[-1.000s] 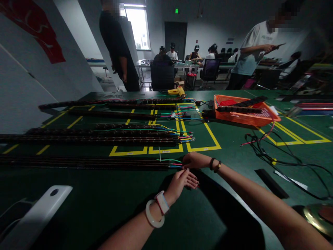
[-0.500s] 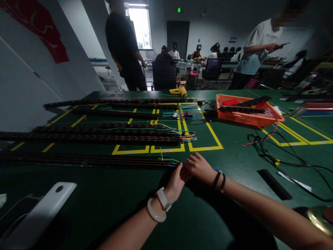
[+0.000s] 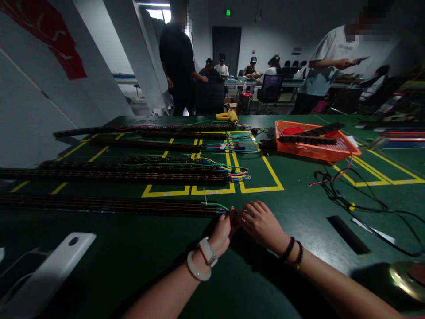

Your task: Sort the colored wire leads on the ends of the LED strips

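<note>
My left hand (image 3: 223,228) is closed around the ends of thin coloured wires (image 3: 222,210), green, red and blue. These wires come out of the right end of a long black cable bundle (image 3: 133,207) lying across the near part of the table. My right hand (image 3: 264,221) meets the left one, its thumb and fingers pinched together at the wire tips. What exactly sits between the right fingertips is hidden. A white cable tie (image 3: 205,196) stands up from the bundle near its end.
More black cable bundles (image 3: 159,168) lie farther back on the green table. An orange basket (image 3: 315,153) holds black strips; a yellow heat gun (image 3: 227,116) lies behind. Loose black cables (image 3: 368,208) and a black strip (image 3: 348,235) are at right, a white device (image 3: 63,261) at left. People stand beyond.
My right hand has shifted slightly right and turned, its fingers more spread out over the wire ends. My left hand stays nearly in place. A standing person at the back has moved right.
</note>
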The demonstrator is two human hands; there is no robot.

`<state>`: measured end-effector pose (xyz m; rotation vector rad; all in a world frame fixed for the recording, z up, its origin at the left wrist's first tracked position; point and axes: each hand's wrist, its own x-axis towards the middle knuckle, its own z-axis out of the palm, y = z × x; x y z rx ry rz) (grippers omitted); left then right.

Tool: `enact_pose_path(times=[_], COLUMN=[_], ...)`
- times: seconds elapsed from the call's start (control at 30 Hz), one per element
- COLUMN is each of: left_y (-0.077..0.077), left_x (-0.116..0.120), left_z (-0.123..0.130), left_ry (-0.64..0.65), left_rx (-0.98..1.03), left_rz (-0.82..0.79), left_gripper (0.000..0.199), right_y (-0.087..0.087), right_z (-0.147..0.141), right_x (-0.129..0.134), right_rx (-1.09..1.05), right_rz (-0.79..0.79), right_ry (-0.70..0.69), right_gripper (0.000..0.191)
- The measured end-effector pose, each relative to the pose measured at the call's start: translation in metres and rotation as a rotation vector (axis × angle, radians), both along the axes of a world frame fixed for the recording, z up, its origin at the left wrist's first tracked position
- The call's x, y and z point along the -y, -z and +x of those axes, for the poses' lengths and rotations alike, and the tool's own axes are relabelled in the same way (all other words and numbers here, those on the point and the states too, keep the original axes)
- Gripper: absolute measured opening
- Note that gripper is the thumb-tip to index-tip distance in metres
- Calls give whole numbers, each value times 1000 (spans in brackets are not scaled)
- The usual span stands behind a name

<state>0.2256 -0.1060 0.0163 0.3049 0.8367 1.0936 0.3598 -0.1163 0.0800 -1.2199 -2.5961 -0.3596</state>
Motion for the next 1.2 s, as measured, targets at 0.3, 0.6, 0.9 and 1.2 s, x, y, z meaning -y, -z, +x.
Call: enact_pose_path(times=[0.3,0.6,0.9,1.2], left_y=[-10,-10,-6,-6], left_x=[4,4,3,3], left_z=[-2,-2,-5,-5], left_ry=[81,83,108,115], left_rx=[32,14,61,77], left_rz=[129,99,103,108], left_gripper=[31,37,29,31], right_y=[24,8,20,43], right_z=[15,8,32,50], right_x=[28,22,-54,-50], right_rx=[-105,-86,-210,-432], right_rz=[2,38,-79,-210], right_ry=[207,234,319,129], right_gripper=[15,18,22,32])
